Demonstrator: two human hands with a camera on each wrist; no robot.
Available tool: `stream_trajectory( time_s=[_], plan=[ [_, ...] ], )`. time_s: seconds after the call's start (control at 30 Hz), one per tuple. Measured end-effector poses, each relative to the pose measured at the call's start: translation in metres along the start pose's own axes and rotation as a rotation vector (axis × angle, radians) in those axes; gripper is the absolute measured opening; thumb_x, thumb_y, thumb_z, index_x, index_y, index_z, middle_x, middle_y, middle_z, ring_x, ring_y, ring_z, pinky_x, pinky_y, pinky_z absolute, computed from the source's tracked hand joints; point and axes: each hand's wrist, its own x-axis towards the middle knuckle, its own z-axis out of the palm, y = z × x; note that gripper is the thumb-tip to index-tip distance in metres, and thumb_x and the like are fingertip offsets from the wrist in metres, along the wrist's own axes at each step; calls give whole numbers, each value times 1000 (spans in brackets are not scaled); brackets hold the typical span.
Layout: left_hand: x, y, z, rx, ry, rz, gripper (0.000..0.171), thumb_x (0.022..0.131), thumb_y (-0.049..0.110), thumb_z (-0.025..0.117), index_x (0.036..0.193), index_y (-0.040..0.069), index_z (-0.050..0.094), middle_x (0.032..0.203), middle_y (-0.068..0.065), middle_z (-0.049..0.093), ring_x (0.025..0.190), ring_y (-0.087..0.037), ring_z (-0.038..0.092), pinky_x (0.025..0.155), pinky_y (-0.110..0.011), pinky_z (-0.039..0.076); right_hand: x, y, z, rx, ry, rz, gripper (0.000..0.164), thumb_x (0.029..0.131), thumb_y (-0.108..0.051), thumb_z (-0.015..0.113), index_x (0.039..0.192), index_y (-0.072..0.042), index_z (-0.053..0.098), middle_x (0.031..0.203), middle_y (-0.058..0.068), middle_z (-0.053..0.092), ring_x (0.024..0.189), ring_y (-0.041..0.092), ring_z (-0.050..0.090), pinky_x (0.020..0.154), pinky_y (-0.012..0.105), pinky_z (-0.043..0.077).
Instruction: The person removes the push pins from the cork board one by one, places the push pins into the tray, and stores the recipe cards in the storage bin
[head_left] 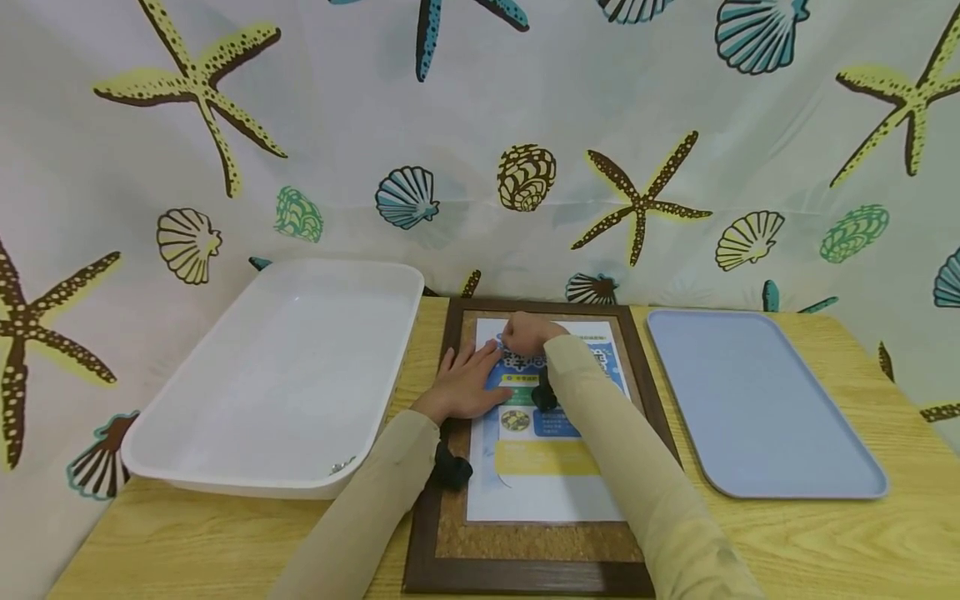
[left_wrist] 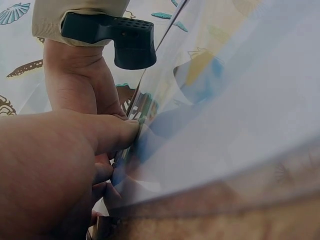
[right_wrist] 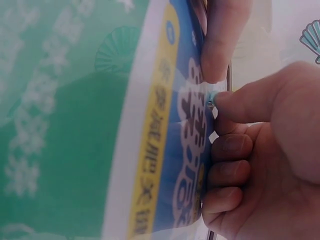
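Observation:
A printed poster (head_left: 547,492) with a glossy surface lies on a cork board (head_left: 525,543) in a dark brown frame. My left hand (head_left: 467,387) rests on the poster's upper left part with its fingers spread. Close beside its fingertips, my right hand (head_left: 527,335) is at the poster's upper left. In the right wrist view, thumb and index finger of the right hand (right_wrist: 270,135) pinch a small teal pushpin (right_wrist: 213,96) against the poster, with the other fingers curled. The pin's point is hidden.
Left of the board stands a large white tray (head_left: 277,367), with a few small shiny metal pieces (head_left: 342,465) in its near corner. A flat blue-grey tray (head_left: 765,400) lies to the right. Behind the wooden table (head_left: 862,542) hangs a curtain (head_left: 465,108) printed with shells and starfish.

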Motion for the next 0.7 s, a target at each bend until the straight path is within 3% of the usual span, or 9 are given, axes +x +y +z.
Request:
stream_trajectory(
  time_s=[0.7],
  plan=[
    [-1,0,0,-18,10,10,71,97,42,49,154,11,22,163,-6,11,150,-34,0,118,-55,-5,1,2,-1,-4,-20,-29,44,97,-9,42,54,-15,40,50,-5,31,47,8,31,52,22,31]
  ],
)
